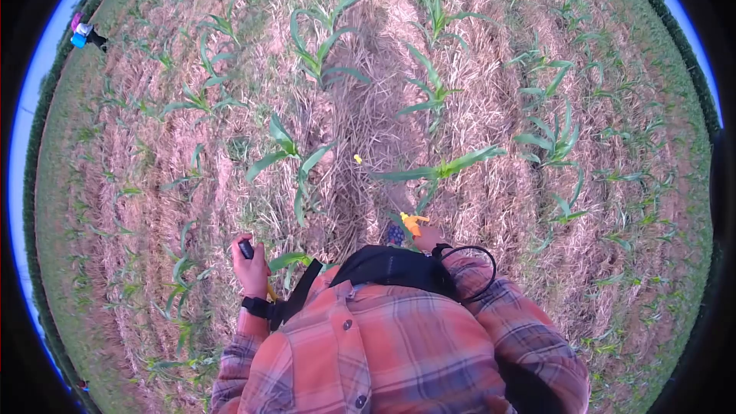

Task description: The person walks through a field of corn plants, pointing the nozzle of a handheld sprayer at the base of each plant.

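My left hand (251,270) is closed around a black-ended handle (245,249), held upright left of my body. A yellow bar (271,291) shows just behind that wrist. My right hand (429,238) is wrapped round the orange-yellow grip of a spray wand (414,222); its fingers are partly hidden. Ahead of it, a small yellow nozzle (358,159) hangs over the straw between two rows. Close to the nozzle stand a young corn plant (441,170) on the right and another corn plant (290,147) on the left.
Rows of young corn run away from me over dry straw and soil. A black hose (494,268) loops beside my right forearm. A black bag or strap (395,268) crosses my front. Far off at the left, a person (86,33) with a blue load stands in the field.
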{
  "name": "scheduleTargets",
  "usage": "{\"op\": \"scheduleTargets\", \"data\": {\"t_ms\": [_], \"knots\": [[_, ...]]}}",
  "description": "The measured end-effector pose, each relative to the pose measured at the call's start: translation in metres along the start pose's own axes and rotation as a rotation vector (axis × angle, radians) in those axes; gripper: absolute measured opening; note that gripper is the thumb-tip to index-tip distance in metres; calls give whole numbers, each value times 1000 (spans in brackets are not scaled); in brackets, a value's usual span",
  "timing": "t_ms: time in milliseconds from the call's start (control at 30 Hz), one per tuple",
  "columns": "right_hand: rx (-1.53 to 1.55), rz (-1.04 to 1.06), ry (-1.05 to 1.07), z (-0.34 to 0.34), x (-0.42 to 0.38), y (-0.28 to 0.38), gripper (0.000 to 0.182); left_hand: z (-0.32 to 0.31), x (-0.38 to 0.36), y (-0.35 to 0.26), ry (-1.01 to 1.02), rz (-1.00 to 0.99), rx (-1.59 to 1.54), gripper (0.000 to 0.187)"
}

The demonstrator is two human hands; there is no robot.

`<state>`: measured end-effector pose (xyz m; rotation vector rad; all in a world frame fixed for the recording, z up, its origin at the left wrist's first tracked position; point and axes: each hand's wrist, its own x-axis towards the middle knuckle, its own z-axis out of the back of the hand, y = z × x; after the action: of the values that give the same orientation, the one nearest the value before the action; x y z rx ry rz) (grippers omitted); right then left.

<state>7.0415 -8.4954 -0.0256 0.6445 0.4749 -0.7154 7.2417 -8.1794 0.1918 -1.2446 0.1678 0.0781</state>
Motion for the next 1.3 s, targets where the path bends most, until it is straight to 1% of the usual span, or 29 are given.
{"op": "scheduleTargets", "data": {"t_ms": [67,100,133,200,233,367,433,467,533,567,600,667,700,733,800,833,867,933,967,1000,1067,1100,1200,1267,1300], "knots": [[81,207,38,19,0,11,25,-12,5,0,-3,-7,-26,22],[77,224,149,48,-9,28,25,-18,8,-1,-6,-18,-52,21],[78,223,148,45,2,23,25,-22,11,-3,-4,-18,-52,21],[34,382,316,41,27,15,26,-33,16,-10,8,-11,-33,23],[8,328,280,41,33,18,26,-41,17,-15,10,-13,-37,23],[79,330,256,65,41,13,25,-64,25,-21,15,-6,-44,23],[157,279,149,75,44,6,25,-71,32,-22,26,0,-52,23],[157,275,149,76,49,-1,25,-73,35,-23,29,1,-41,23],[107,170,56,86,60,-4,25,-80,43,-26,29,1,-34,23],[134,129,-4,91,65,-8,25,-83,48,-26,36,-3,-24,23],[133,126,-2,94,72,-13,25,-86,53,-26,45,-6,-12,23],[152,-33,-136,102,88,-23,25,-92,65,-26,57,0,-7,23],[182,-46,-211,101,102,-33,26,-98,74,-27,69,3,-4,23],[178,-54,-209,99,113,-41,26,-103,82,-27,74,10,-5,23],[176,-202,-351,103,140,-54,26,-115,103,-31,96,-8,0,23],[260,-203,-369,109,148,-58,25,-119,112,-32,136,21,-29,24],[249,-203,-362,112,154,-63,25,-120,118,-34,132,32,-33,24],[175,-315,-502,134,166,-54,25,-126,138,-44,95,54,-90,22],[291,-299,-433,146,170,-54,26,-129,144,-49,85,59,-86,23],[286,-300,-432,158,169,-46,26,-130,152,-50,84,63,-89,23],[181,-377,-524,180,170,-29,28,-132,170,-53,130,47,-93,23],[213,-459,-496,187,172,-26,29,-135,176,-56,132,50,-96,23],[204,-448,-509,202,179,-14,31,-140,196,-74,142,33,-95,22],[173,-490,-501,202,187,-7,32,-143,206,-83,131,66,-108,21],[174,-471,-451,200,189,-5,33,-144,211,-83,132,67,-108,21]]}}
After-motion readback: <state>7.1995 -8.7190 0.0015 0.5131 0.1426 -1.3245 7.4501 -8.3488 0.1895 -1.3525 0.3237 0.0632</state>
